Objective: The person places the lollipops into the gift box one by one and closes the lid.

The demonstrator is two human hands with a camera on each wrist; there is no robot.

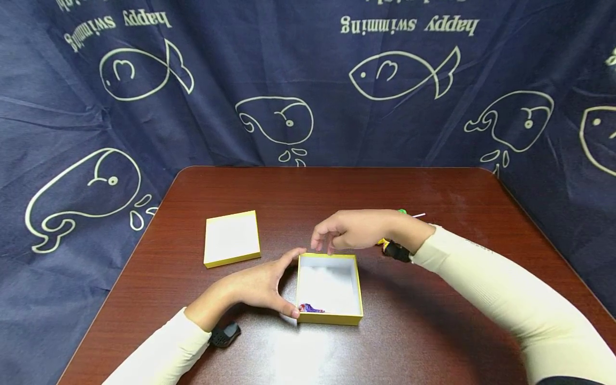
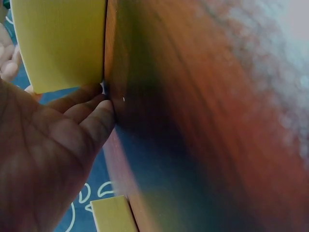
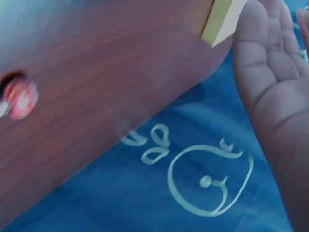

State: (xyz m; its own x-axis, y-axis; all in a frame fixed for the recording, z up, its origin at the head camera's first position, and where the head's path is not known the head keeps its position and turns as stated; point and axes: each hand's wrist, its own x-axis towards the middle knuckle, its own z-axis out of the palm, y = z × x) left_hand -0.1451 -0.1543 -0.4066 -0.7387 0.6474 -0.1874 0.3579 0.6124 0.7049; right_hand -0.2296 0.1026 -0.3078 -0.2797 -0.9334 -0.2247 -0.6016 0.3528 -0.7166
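An open, shallow box (image 1: 329, 319) with yellow outer walls and a white inside sits on the table. In its near left corner lies a small purple-and-red wrapped candy (image 1: 310, 308). My left hand (image 1: 257, 283) holds the box along its left side, thumb at the near corner and a finger at the far one. In the left wrist view, its fingers reach round the yellow wall (image 2: 63, 43). Just over the box's far edge hovers my right hand (image 1: 358, 230), fingers loosely bent and nothing between them.
The matching lid (image 1: 232, 235) lies white side up at the left. Behind the right wrist show a green lollipop (image 1: 402, 211) with a white stick and a yellow-wrapped piece (image 1: 382, 242), partly hidden. A blue patterned curtain (image 1: 332, 80) surrounds the brown table (image 1: 337, 187).
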